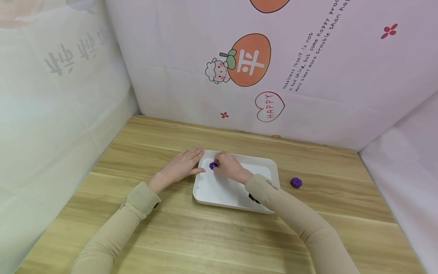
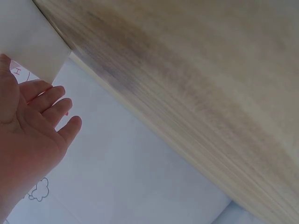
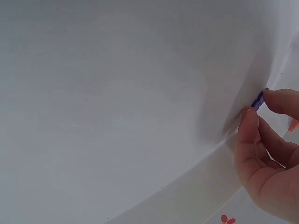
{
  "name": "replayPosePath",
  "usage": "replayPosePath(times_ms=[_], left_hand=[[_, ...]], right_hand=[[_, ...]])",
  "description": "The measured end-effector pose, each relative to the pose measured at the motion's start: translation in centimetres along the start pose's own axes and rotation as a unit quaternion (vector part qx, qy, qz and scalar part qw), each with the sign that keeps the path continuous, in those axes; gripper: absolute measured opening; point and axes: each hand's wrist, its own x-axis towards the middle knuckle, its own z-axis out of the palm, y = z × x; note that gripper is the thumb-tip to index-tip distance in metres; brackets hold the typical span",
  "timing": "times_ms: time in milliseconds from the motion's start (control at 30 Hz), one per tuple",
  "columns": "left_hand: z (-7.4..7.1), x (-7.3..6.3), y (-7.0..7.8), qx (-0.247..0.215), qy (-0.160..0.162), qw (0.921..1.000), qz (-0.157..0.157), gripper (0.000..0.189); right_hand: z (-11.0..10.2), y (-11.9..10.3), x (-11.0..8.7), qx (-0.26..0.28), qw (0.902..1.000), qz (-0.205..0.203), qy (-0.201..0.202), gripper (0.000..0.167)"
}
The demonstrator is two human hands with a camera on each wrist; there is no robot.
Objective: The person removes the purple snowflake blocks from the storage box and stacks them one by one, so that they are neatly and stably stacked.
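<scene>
A purple snowflake-shaped plastic disc (image 1: 213, 165) is low over the back left part of a white tray (image 1: 219, 190). My right hand (image 1: 228, 166) pinches this disc between thumb and fingertips; in the right wrist view the disc (image 3: 258, 101) shows edge-on, close to the tray's inner wall. With fingers extended, my left hand (image 1: 183, 164) lies along the tray's left rim, its thumb reaching over the edge. The left wrist view shows the palm side of the left hand (image 2: 37, 114) at the tray's underside corner.
A round purple notched piece (image 1: 296, 182) lies on the wooden table (image 1: 219, 243) to the right of the tray. White printed sheets (image 1: 178, 76) stand behind the table and along both sides. My right forearm crosses over the tray's front right corner.
</scene>
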Motion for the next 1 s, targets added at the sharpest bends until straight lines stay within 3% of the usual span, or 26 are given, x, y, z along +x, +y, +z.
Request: replayPosePath(times_ms=[500, 1000], left_hand=[[-0.2, 0.0, 0.2, -0.002, 0.004, 1.0000, 0.002, 0.075], [-0.1, 0.0, 0.2, -0.007, 0.006, 1.0000, 0.002, 0.074]], right_hand=[[-0.7, 0.6, -0.2, 0.022, 0.9982, 0.019, -0.053, 0.022], [-1.1, 1.7, -1.0, 0.039, 0.9973, 0.011, -0.061, 0.020]])
